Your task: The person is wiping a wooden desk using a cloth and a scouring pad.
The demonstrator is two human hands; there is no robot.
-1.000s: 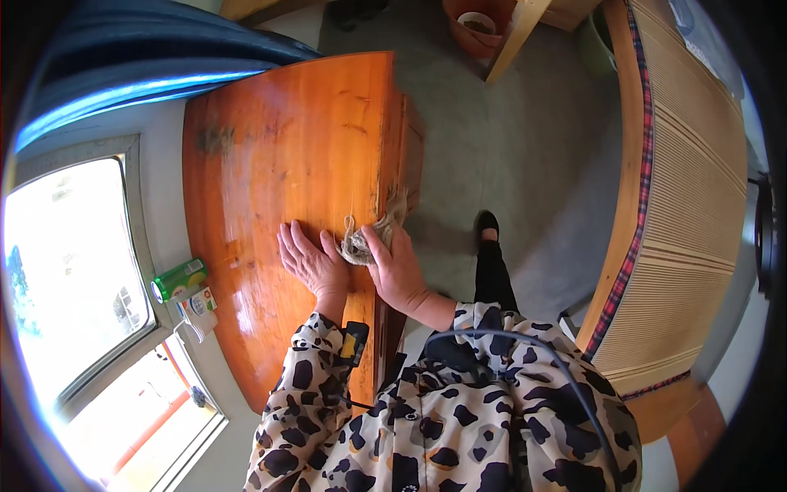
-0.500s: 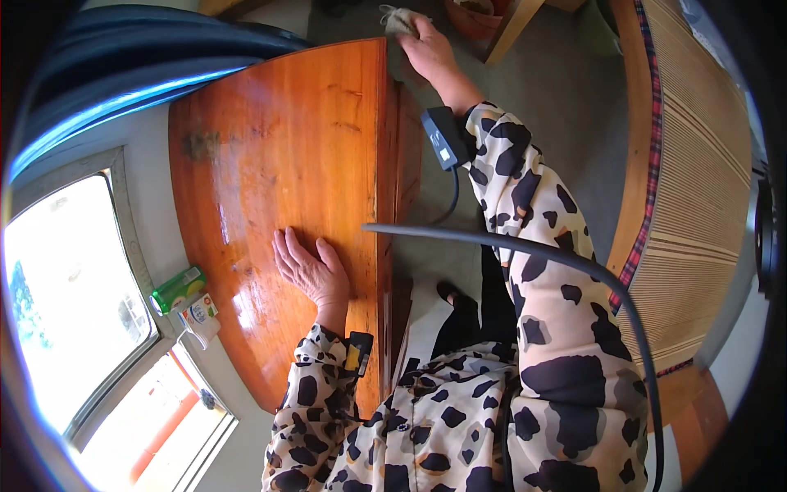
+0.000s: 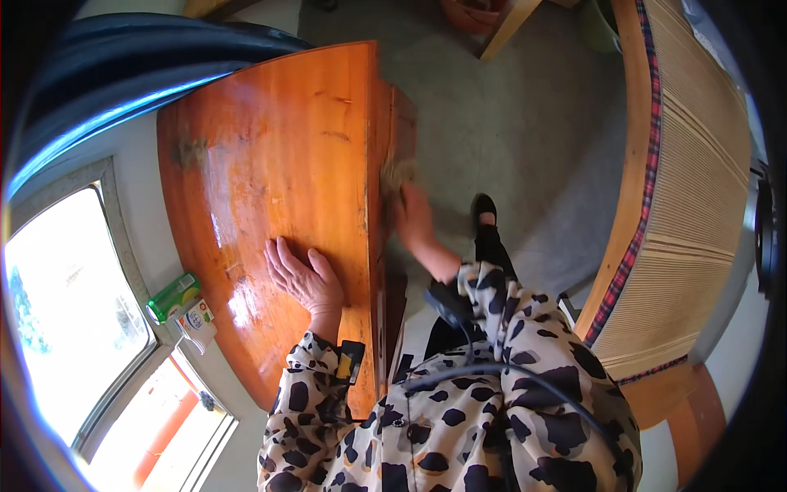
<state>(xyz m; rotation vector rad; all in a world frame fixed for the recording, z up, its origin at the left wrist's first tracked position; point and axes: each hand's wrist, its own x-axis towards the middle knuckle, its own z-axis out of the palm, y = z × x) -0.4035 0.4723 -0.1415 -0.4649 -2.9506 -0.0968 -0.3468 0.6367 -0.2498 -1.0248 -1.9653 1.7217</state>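
My left hand (image 3: 305,279) lies flat, fingers spread, on the glossy orange-brown top of a wooden cabinet (image 3: 320,189). Just past the cabinet's right edge, lower than its top, my right hand (image 3: 414,217) grips a crumpled greyish-beige cloth (image 3: 399,174). The cloth is against or very close to the cabinet's side face; contact is hard to make out in the shadow. My right fingers are partly blurred and hidden behind the hand. The top carries dark worn marks and bright glare.
A green can-like packet (image 3: 174,297) and a small white pack (image 3: 195,322) sit on the window ledge at left. Dark blue curtain (image 3: 147,66) hangs at far left. On the right stands a bed with a striped mat (image 3: 697,189). A black cable (image 3: 557,389) crosses my front.
My right hand, with the cloth, has come back toward me from beyond the cabinet's far corner to its right side. My left hand stays on the top.
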